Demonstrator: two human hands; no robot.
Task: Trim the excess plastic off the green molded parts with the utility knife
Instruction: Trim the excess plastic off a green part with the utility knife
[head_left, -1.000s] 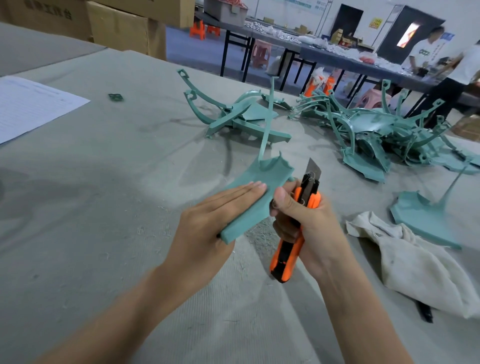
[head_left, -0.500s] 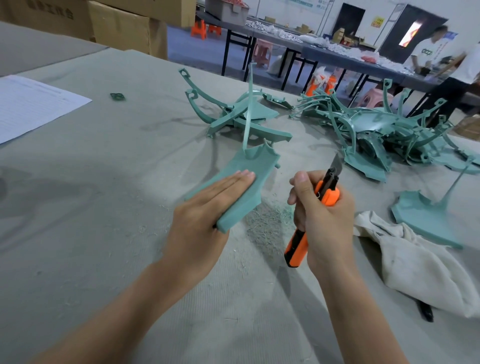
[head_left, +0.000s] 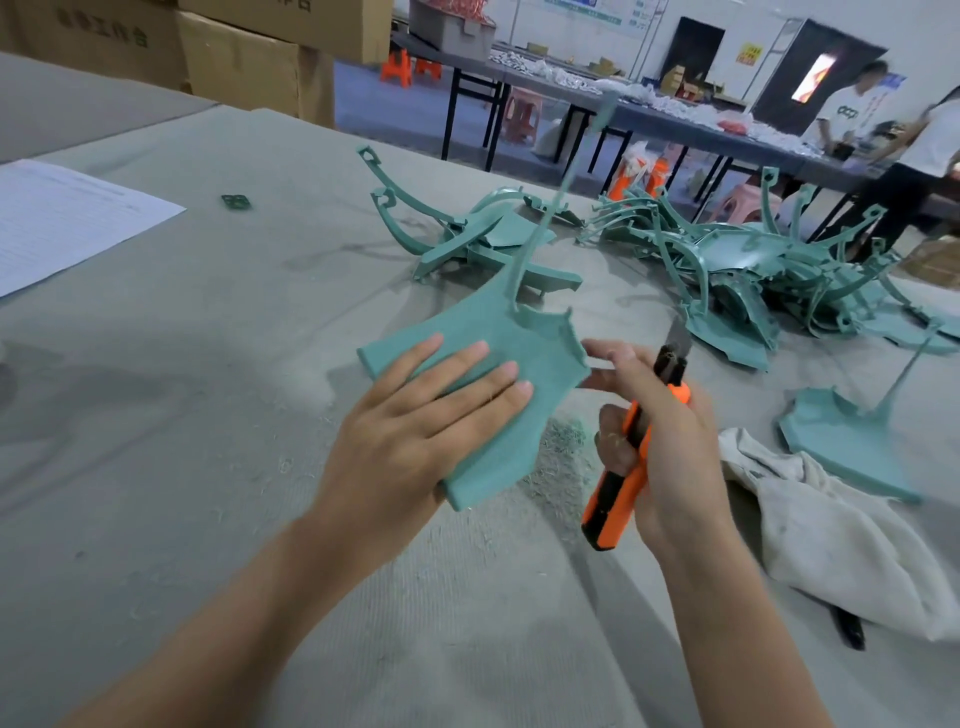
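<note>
My left hand (head_left: 415, 436) holds a flat green molded part (head_left: 498, 343) above the table, fingers laid straight over its top face and the thumb hidden beneath. A thin green sprue rises from the part's far edge. My right hand (head_left: 660, 441) grips an orange and black utility knife (head_left: 623, 457) with its blade pointing up, just right of the part. The right thumb and forefinger reach toward the part's right corner; contact is unclear.
Two piles of green molded parts (head_left: 727, 270) lie farther back on the grey cloth table (head_left: 182, 415). One more green part (head_left: 841, 447) and a white rag (head_left: 841, 540) sit to the right. A paper sheet (head_left: 67, 218) lies far left. Green shavings gather under the part.
The left hand has turned the part flatter and wider toward me. The right hand with the knife drew away from the part's edge, then came back close beside its right corner.
</note>
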